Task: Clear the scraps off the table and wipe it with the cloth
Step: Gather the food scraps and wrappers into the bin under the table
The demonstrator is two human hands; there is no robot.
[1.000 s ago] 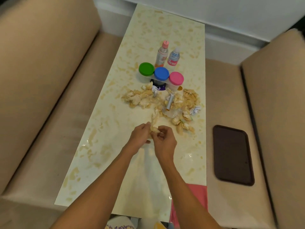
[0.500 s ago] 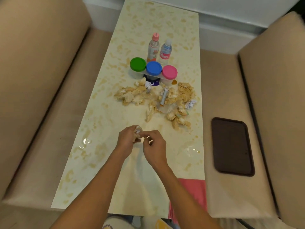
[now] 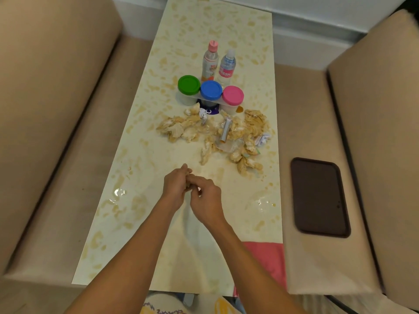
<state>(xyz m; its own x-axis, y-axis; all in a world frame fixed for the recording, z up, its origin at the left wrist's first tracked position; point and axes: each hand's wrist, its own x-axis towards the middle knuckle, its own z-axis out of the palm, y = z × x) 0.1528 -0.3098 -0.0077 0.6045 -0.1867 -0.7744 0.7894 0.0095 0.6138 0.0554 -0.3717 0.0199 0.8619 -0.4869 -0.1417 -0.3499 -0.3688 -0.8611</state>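
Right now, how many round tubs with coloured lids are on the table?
3, in a row: green-lidded round tub on the left, blue-lidded tub in the middle, pink-lidded tub on the right.

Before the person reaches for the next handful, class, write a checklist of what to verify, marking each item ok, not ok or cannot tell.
1. Current piece secured: the left hand and right hand curl round a small scrap, mostly hidden: ok.
2. Somewhere to drop it: a brown tray lies on the seat to the right: ok.
3. Table cleared: the scrap pile lies across its middle: not ok.
4. Cloth at hand: a pink cloth shows at the near right corner: ok.
5. Lidded tubs upright, just behind the pile: ok.
6. Spills hidden under the pile: cannot tell.
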